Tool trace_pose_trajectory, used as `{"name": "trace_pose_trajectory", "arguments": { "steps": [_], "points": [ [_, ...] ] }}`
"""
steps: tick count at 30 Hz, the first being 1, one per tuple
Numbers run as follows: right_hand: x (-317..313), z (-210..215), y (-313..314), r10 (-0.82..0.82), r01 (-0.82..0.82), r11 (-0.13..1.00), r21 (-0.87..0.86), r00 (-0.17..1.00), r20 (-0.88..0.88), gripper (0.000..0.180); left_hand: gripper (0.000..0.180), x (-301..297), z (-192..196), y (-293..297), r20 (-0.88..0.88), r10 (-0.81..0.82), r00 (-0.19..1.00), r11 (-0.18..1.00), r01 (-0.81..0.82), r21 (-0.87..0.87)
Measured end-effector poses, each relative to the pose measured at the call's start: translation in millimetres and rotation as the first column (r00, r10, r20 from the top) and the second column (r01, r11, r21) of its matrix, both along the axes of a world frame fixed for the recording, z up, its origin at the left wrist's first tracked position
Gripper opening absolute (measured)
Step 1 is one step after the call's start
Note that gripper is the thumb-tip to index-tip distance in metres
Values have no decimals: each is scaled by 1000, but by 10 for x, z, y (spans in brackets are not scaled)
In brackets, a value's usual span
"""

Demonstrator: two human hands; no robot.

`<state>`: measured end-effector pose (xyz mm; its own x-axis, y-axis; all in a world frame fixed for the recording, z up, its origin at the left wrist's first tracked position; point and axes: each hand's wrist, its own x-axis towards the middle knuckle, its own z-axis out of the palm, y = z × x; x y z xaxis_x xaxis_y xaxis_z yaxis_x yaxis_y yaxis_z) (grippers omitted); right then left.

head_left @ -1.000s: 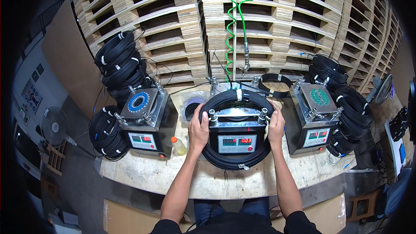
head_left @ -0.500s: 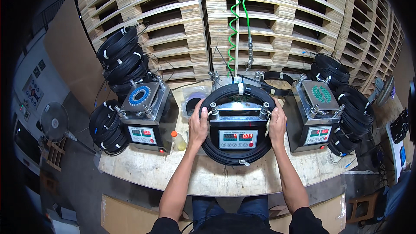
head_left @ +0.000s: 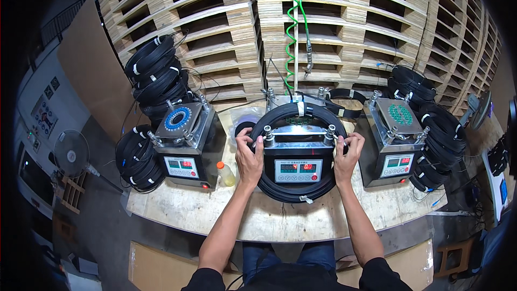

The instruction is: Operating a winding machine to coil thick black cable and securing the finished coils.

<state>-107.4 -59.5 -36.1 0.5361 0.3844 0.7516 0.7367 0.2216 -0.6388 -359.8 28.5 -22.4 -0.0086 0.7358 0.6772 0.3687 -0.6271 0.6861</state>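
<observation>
A thick coil of black cable (head_left: 285, 195) is looped around the front of the middle test machine (head_left: 299, 150), whose panel has a lit red display. My left hand (head_left: 250, 160) is closed at the coil's left side, fingers curled and thumb beside the machine's left front post. On the opposite side, my right hand (head_left: 347, 156) has its fingers bent and thumb against the coil near the right front post. The small side levers by the posts are partly covered by my hands. A white tie (head_left: 306, 199) wraps the coil at its lower edge.
Similar machines stand left (head_left: 188, 143) and right (head_left: 392, 140) on the wooden table (head_left: 269, 226). Stacked cable coils (head_left: 156, 75) flank them. A small bottle with an orange cap (head_left: 226, 173) is by the left machine. A green air hose (head_left: 291, 37) hangs before pallets (head_left: 215, 21).
My fingers have curled in more on both sides, and both hands sit slightly nearer the front posts. The coil stays around the machine. The whole view has shifted slightly.
</observation>
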Motion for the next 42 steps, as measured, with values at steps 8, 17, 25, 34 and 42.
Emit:
{"name": "trace_pose_trajectory", "arguments": {
  "steps": [8,17,25,34,42],
  "points": [
    [-21,48,12,21,-21,999,-48,1000,14,27,43,-18,34,-1,-135,25,991,997,-14,75],
    [-12,53,26,21,-21,999,-43,1000,11,26,23,-26,1,-6,-124,-34,992,988,52,144],
    [-3,-2,48,-11,7,999,-37,996,-90,33,50,-19,-81,126,59,-42,997,999,42,2],
    [-21,111,26,27,-54,967,-249,993,-111,50,66,-33,-31,130,114,-201,973,938,225,-263],
    [-53,153,2,34,-72,961,-268,989,-146,47,64,-17,-11,105,151,-187,971,929,225,-294]
  ]
}}
